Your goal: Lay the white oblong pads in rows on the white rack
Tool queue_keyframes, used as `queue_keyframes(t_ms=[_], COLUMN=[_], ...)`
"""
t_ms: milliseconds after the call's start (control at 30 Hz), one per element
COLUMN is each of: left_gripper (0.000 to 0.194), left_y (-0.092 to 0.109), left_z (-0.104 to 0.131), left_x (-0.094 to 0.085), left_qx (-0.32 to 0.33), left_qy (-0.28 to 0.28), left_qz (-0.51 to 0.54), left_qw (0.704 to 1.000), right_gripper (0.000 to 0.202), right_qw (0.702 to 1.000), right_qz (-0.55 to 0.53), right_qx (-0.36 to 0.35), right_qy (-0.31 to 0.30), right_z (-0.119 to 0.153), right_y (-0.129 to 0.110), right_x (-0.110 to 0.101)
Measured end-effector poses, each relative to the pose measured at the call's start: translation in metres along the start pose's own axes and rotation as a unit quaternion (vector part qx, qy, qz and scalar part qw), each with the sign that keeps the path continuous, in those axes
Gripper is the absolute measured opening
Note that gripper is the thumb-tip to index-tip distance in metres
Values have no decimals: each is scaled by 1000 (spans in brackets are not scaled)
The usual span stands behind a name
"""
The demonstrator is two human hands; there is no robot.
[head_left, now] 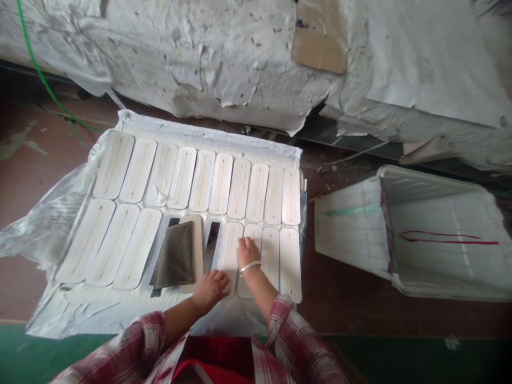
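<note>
Brown floor under plastic sheet, white tub

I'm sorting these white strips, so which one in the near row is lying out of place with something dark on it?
The fourth strip from the left in the near row: it sits tilted with a dark sheet lying over it, just left of the left hand.

Two rows of white oblong pieces lie side by side on a white sheet spread over the floor. The left hand rests at the near end of one piece in the near row; the right hand, wearing a bracelet, lies flat on the next. A dark panel sits just left. A white tub stands well apart, right.
</note>
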State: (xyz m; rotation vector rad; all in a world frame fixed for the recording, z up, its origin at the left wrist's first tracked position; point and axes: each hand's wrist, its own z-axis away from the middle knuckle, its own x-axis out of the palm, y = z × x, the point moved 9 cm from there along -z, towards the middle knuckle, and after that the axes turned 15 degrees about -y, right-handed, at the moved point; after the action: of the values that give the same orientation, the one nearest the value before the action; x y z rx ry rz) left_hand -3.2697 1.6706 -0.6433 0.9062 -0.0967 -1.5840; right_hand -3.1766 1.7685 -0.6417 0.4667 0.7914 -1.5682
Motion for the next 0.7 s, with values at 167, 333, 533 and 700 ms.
queue_keyframes(t_ms=[167, 333, 533, 700], left_gripper=[26, 23, 45, 57], left_y=[10, 7, -110, -192], left_z=[22, 29, 112, 118], left_x=[16, 6, -78, -56], left_qx=[123, 117, -135, -306], left_qy=[158, 142, 401, 222], left_qz=[-115, -76, 80, 325], left_qw=[973, 980, 902, 867], right_gripper=[46, 45, 38, 38], right_qw=[995, 993, 977, 944], right_qz=[10, -30, -163, -320], right_qx=[-99, -109, -121, -26], right_qy=[-7, -15, -59, -81], right_z=[-5, -3, 7, -2], right_y=[-19, -33, -100, -121], right_x=[8, 2, 20, 43])
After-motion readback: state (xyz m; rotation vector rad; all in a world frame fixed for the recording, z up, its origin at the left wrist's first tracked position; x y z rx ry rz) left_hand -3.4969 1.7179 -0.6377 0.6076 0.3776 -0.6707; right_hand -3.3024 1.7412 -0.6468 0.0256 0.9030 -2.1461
